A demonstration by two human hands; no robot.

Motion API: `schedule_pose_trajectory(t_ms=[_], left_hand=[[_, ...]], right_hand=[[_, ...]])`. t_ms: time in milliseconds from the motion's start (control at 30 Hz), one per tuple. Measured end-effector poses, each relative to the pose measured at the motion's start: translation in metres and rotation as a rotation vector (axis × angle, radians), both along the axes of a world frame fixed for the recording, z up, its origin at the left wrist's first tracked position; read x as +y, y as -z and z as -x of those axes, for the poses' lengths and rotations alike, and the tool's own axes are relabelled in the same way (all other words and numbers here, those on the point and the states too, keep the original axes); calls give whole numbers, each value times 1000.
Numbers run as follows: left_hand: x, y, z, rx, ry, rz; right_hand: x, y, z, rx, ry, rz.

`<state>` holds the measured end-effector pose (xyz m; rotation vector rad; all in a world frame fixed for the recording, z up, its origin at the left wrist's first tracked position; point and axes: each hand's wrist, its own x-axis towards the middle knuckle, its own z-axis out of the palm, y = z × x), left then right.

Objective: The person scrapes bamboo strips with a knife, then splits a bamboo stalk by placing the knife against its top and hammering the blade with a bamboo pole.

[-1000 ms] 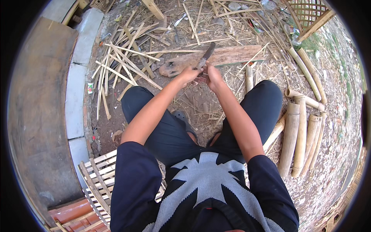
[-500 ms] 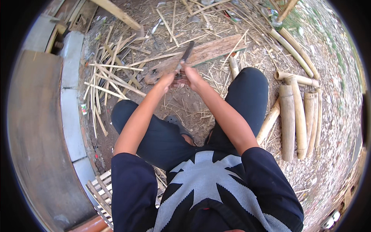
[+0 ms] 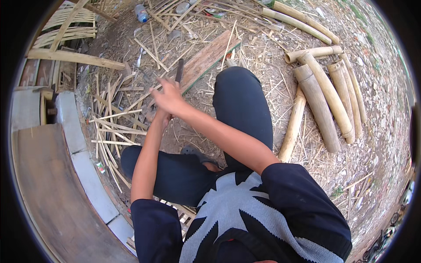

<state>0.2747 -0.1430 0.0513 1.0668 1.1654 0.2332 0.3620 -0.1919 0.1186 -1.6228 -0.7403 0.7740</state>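
My right hand crosses over my left, back side up, with its fingers spread toward the upper left. Beneath it is my left hand; only the wrist and a small part show, and its fingers are hidden. Just beyond the right hand a dark knife blade sticks up beside the near end of a rough wooden plank. The knife's handle is out of sight behind the right hand, so I cannot tell whether a hand grips it.
Thin split bamboo strips lie scattered on the left. Thick bamboo pieces rest on the ground to the right. A wooden beam and a brown board stand along the left side. A plastic bottle lies at the far edge.
My hands have moved left and slightly nearer. The right hand has gone from meeting the left at the knife to lying across it with fingers spread. The view has turned and shifted.
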Motion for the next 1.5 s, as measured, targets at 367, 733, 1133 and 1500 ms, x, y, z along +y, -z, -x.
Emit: schedule_pose_trajectory(t_ms=[367,733,1133,1500], left_hand=[[9,51,-88,181,96,128],[25,75,-142,190,100,169],[13,94,-198,154,35,182],[37,121,-232,162,25,205]], right_hand=[[-171,-2,-260,216,382,-309],[-387,256,-341,-125,875,437],[-327,284,-399,-135,764,467],[-227,295,-535,-405,376,714]])
